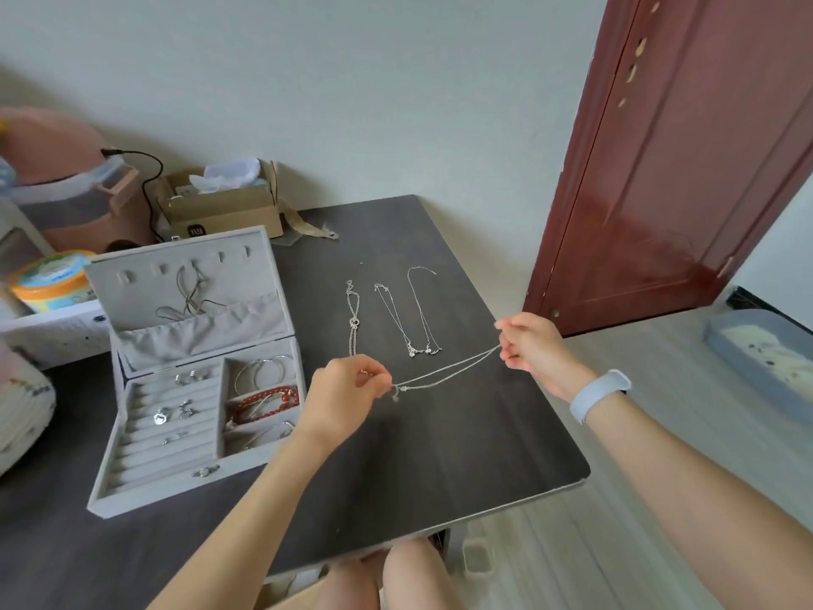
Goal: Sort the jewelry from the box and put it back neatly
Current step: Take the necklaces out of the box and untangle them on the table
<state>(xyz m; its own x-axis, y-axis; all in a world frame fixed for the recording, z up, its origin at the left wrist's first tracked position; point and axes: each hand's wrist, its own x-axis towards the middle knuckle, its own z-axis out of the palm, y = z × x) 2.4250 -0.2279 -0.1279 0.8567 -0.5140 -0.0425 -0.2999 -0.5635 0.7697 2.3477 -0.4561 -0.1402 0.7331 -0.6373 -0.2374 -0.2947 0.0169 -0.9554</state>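
A thin silver necklace (444,374) is stretched taut above the dark table (440,455). My left hand (347,389) pinches its pendant end, and my right hand (528,341) pinches the far end near the table's right edge. Three other silver necklaces (354,319) (396,319) (422,310) lie side by side on the table behind it. The grey jewelry box (145,490) stands open at the left, with rings in its slotted rows, silver bangles and a red bead bracelet (264,400) in its right compartment, and a chain hanging in the lid (184,297).
A cardboard box (220,209) and a pink container (66,191) stand at the table's back left, beside a round tub (48,277). A red-brown door (660,147) is at the right. A grey tray (765,358) lies on the floor.
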